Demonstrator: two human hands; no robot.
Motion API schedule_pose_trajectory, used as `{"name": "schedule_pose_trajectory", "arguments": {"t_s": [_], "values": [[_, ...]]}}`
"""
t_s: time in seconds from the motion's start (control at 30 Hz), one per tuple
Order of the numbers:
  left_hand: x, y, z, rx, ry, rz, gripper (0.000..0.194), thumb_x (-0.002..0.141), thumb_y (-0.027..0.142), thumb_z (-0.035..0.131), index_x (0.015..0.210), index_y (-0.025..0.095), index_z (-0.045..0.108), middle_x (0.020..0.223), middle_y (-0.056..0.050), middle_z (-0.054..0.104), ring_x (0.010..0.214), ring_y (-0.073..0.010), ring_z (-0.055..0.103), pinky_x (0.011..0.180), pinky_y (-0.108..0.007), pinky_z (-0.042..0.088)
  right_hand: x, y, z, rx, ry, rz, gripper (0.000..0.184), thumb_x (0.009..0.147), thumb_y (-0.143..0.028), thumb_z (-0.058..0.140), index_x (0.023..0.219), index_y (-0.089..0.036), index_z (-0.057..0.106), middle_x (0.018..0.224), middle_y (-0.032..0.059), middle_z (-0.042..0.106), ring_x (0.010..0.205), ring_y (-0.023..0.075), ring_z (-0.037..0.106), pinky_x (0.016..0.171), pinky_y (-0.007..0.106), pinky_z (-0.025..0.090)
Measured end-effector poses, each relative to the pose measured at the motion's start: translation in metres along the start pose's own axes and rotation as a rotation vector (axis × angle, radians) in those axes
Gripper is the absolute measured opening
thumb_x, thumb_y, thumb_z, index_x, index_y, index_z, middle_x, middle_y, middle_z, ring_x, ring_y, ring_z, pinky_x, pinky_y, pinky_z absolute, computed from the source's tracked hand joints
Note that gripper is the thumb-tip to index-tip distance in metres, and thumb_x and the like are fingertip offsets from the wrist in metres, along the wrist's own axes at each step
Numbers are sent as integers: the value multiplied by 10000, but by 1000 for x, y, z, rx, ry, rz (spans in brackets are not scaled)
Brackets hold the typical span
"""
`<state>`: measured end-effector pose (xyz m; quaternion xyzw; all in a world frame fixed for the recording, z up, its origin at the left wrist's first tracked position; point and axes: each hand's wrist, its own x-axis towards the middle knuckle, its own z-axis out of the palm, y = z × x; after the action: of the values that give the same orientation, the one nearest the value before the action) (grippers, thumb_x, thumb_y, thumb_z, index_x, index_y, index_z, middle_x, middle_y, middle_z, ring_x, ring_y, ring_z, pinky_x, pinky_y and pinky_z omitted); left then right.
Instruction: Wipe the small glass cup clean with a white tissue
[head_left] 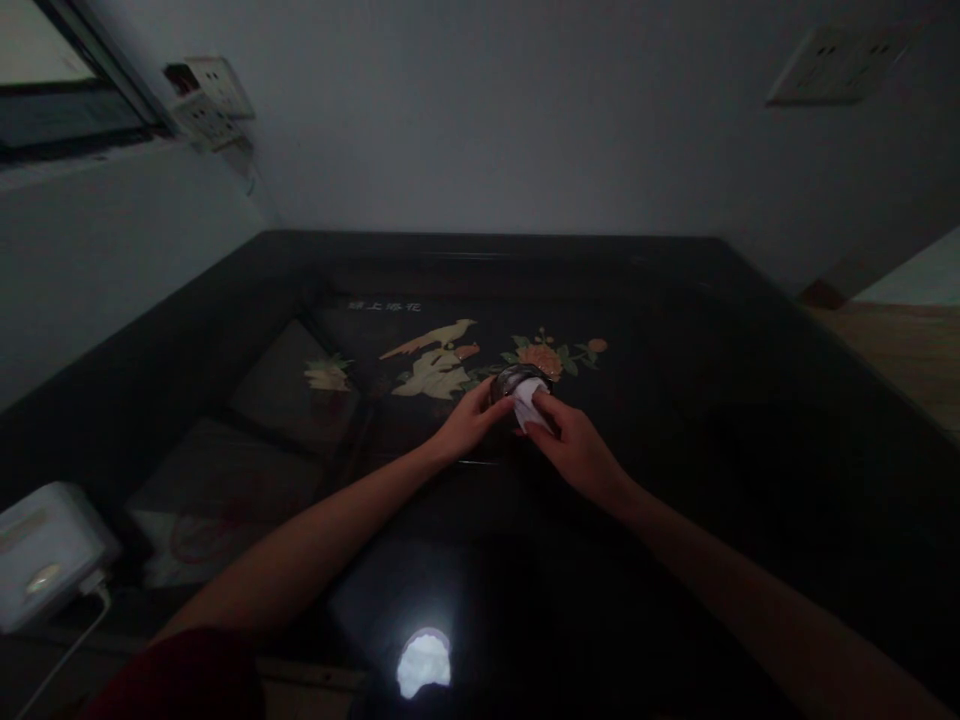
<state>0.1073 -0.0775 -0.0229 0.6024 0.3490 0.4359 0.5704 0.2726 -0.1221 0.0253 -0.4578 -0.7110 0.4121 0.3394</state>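
Dark round object (517, 375) mid-view, over dark glossy table (637, 560). Left hand (472, 420) grips its side; right hand (574, 440) pinches white cloth (531, 398) against it. From object: white characters (385, 307) at 10 o'clock, only 上 and 花 clear; bird picture (431, 342) also 10; orange flower (541, 358) at 1; white box (49, 550) at 8, its label unreadable.

Over the dark desk (652, 440), the left hand (472, 420) holds a shiny object (510, 379); the right hand (576, 442) holds a white cloth (530, 402) against it.
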Motion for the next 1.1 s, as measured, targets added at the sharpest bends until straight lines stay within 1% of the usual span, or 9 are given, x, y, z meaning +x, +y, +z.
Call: {"name": "schedule_pose_trajectory", "arguments": {"t_s": [0.13, 0.27, 0.37, 0.57, 0.7, 0.77, 0.83, 0.93, 1.1], "values": [[0, 0, 0, -52, -3, -17, 593, 727, 570, 633, 1124, 137, 559, 1095, -97, 634, 1006, -237, 573, 914, -342, 424, 3, 3, -4, -26, 58, 13, 222, 818, -163, 476, 1012, -149, 584, 877, 67, 664, 775, 209, 659, 701, 317, 534], [-3, -2, 0, -66, -15, -40, 579, 750, 559, 616, 1154, 147, 563, 1088, -95, 640, 1006, -237, 578, 900, -336, 431, 4, 2, -5, 60, 56, 48, 268, 815, -182, 471, 1054, -148, 585, 962, 77, 660, 716, 187, 667, 652, 299, 546], [-4, -4, -1, -69, -21, -32, 560, 764, 549, 605, 1161, 155, 566, 1098, -88, 639, 1019, -233, 573, 904, -332, 426, 3, -1, -4, 71, 45, 54, 262, 825, -190, 474, 1062, -157, 582, 961, 65, 665, 681, 172, 671, 633, 287, 539], [-3, -3, -2, -20, -25, -18, 559, 765, 561, 598, 1143, 150, 579, 1122, -87, 635, 1031, -226, 558, 916, -321, 413, 0, -2, -1, -32, -13, 8, 172, 850, -187, 463, 939, -138, 602, 744, 22, 651, 596, 160, 652, 554, 245, 483], [-2, -4, -2, 2, -9, -28, 573, 763, 581, 586, 1123, 135, 586, 1066, -87, 650, 974, -222, 573, 876, -322, 431, 0, -3, -5, -167, -45, -23, 199, 862, -166, 450, 918, -137, 639, 682, 14, 660, 561, 154, 641, 535, 229, 455], [-2, -5, -2, -4, -4, -24, 571, 764, 581, 585, 1122, 135, 586, 1060, -85, 652, 974, -223, 575, 877, -324, 433, 1, -5, -8, -267, -70, -50, 240, 854, -130, 453, 973, -147, 661, 756, 37, 704, 627, 169, 667, 589, 241, 472], [-2, -6, -2, -17, -11, -14, 570, 771, 578, 579, 1128, 133, 580, 1070, -88, 648, 993, -227, 576, 898, -332, 427, 1, -7, -11, -391, -89, -86, 300, 842, -89, 455, 1042, -166, 664, 916, 69, 732, 784, 198, 690, 704, 274, 493], [-2, -5, -2, 6, -18, 0, 569, 768, 579, 581, 1120, 131, 582, 1084, -97, 647, 1013, -237, 573, 913, -340, 424, 0, -7, -10, -619, -95, -117, 355, 842, -72, 450, 1113, -192, 646, 1103, 93, 697, 968, 231, 662, 842, 334, 490], [-2, -1, 0, 11, -7, 6, 560, 754, 582, 595, 1094, 137, 590, 1082, -96, 649, 1007, -241, 573, 907, -336, 425, -5, -5, -3, -919, -43, -202, 363, 885, -70, 395, 1188, -123, 588, 1180, 146, 649, 1057, 242, 618, 879, 356, 504]]}}
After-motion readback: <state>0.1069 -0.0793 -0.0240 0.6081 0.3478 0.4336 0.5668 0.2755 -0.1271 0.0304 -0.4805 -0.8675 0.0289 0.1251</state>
